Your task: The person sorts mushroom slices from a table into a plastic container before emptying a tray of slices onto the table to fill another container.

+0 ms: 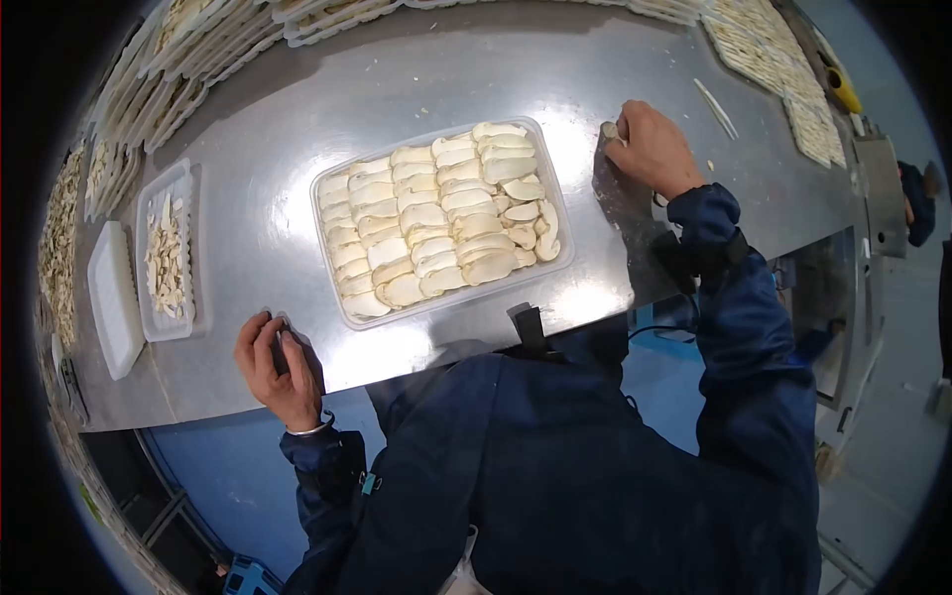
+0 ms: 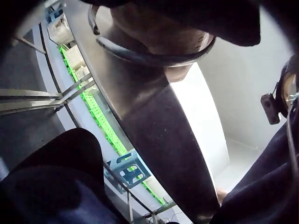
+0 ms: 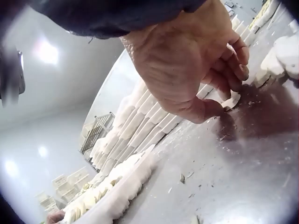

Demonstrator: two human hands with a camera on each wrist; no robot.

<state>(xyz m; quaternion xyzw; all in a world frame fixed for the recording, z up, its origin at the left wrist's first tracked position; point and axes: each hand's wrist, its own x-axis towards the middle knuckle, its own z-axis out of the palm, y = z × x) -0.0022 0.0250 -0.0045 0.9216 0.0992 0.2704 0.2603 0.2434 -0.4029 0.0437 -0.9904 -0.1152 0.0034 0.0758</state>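
Observation:
A clear plastic tray [image 1: 567, 233] packed with rows of pale mushroom slices [image 1: 421, 215] lies on the steel table in the head view. To its right, my right hand [image 1: 654, 149] is low over the tabletop with thumb and fingers together. Between those fingertips the right wrist view shows a small pale mushroom piece [image 3: 231, 100]. My left hand [image 1: 283, 372] rests at the table's front edge, left of the tray, fingers loosely bent and holding nothing. Mostly sleeve and a metal bracelet [image 2: 149, 58] show in the left wrist view; the left fingers are hidden there.
At the left stand a white tray [image 1: 185, 327] with small mushroom bits and an empty white tray [image 1: 116, 297] beside it. Stacked filled trays [image 1: 213, 59] line the back. Thin white strips [image 1: 716, 109] lie on the steel table [image 1: 258, 248] at the right.

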